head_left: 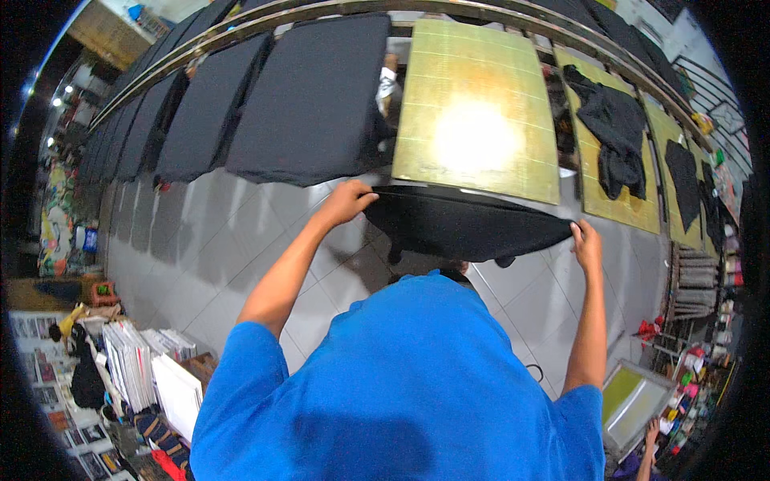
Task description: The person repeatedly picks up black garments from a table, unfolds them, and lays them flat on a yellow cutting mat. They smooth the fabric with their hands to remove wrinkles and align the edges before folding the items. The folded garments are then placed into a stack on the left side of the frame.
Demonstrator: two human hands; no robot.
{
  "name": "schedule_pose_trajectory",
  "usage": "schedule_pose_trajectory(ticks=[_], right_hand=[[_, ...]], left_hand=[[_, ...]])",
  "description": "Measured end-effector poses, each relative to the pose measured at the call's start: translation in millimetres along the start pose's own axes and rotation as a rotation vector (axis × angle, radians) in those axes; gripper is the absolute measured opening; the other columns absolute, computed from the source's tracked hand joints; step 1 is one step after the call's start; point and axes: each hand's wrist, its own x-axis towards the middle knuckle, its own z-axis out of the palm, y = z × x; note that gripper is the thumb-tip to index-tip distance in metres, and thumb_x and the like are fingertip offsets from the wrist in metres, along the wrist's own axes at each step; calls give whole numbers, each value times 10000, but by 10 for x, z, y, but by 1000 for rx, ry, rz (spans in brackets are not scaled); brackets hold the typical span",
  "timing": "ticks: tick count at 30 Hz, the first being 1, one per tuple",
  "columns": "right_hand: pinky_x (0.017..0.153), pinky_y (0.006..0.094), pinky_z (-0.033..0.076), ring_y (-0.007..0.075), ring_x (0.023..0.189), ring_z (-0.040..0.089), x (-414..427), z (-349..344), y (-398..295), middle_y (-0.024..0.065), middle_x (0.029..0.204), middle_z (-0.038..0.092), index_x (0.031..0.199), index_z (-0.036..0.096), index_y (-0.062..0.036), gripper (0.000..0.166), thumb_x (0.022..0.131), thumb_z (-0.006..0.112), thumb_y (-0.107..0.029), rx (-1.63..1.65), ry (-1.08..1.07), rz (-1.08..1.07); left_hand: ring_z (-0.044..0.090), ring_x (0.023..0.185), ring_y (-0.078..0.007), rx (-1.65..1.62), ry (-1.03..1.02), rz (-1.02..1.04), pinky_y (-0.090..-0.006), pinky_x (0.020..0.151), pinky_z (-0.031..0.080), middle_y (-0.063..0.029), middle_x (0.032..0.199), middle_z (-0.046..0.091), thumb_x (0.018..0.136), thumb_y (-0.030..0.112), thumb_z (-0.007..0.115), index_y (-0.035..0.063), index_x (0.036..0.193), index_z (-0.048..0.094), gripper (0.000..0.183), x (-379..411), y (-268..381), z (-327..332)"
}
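Observation:
Stretched between my two hands is a black cloth garment (pixel 463 222), held at the front edge of a bare yellowish board (pixel 481 72). My left hand (pixel 349 201) pinches its left corner between thumb and fingers. At the other end, my right hand (pixel 586 243) grips the right corner. The garment's lower part hangs toward my body, over the tiled floor. A bright glare covers the middle of the board. Left of it, a board covered in smooth black fabric (pixel 313 96) lies close to my left hand.
More black-covered boards (pixel 204 108) run leftward along a rail (pixel 252 24). To the right, a crumpled black garment (pixel 613 126) lies on another yellowish board (pixel 619 198). White stacked panels (pixel 129 361) stand lower left. A framed screen (pixel 637 403) and another person's arm (pixel 649 442) show lower right.

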Motion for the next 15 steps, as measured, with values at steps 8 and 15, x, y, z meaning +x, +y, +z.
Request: schedule_pose_trajectory(ticks=[8, 15], right_hand=[[586, 346, 467, 212, 620, 625, 539, 370, 412, 160, 673, 597, 829, 591, 22, 251, 896, 580, -220, 106, 221, -75], [619, 307, 414, 128, 651, 493, 688, 542, 307, 55, 686, 555, 830, 591, -12, 228, 917, 563, -220, 499, 128, 106]], left_hand=[[586, 754, -332, -3, 119, -146, -402, 681, 455, -168, 775, 590, 821, 255, 655, 5, 885, 689, 261, 550, 146, 127], [603, 751, -255, -153, 213, -204, -331, 678, 455, -127, 788, 602, 827, 192, 652, -20, 856, 665, 214, 607, 67, 216]])
